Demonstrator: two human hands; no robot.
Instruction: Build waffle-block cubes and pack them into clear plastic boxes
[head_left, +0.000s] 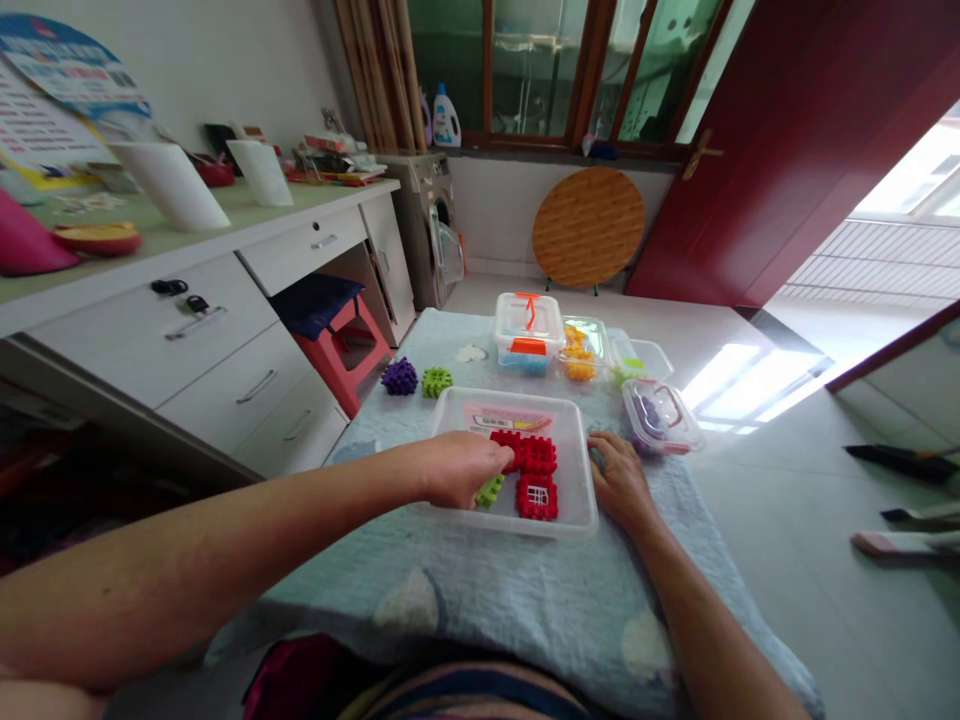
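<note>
A clear plastic box [586, 500] without its lid sits on the cloth-covered table. Inside lie several red waffle-like building blocks [538, 455], one showing white bars across its opening, and a green block [490, 492]. My left hand [466, 468] reaches into the box from the left, thumb and fingers closed at the edge of the leftmost red block; the hand hides part of that block and of the green one. My right hand [621, 478] rests palm down on the cloth just right of the box, fingers apart, fingertips by its wall, holding nothing.
Beyond the box stand a purple block cube [399, 377], a green block cube [436, 381] and an orange-latched container [527, 335]. More clear containers hold yellow [578, 362], green and purple pieces [651, 415]. A red stool [341, 340] and drawers are to the left.
</note>
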